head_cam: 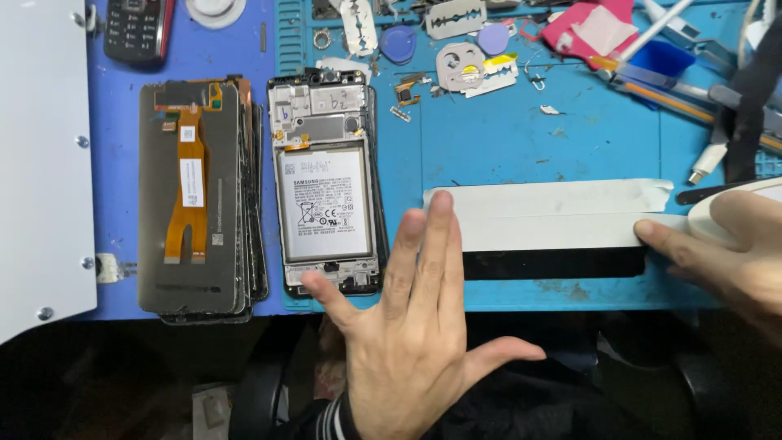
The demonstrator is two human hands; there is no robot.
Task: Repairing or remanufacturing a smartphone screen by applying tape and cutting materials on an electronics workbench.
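My left hand [415, 326] is open and flat, fingers spread, with the middle fingertips resting on the left end of two pale masking tape strips [554, 213]. The strips run sideways across the blue mat [529, 138], and the lower one overlaps a flat black panel [554, 262]. At the right edge, my right hand [725, 253] grips an off-white tape roll [702, 222], from which the lower strip comes. An index finger presses the strip's right end down.
Left of my left hand lies an opened phone [326, 187] with its battery showing, then a stack of display panels [191, 204] with an orange flex cable. A keypad phone [138, 28], razor blades [456, 16], pens and small parts crowd the far edge. A white panel [41, 163] borders the left.
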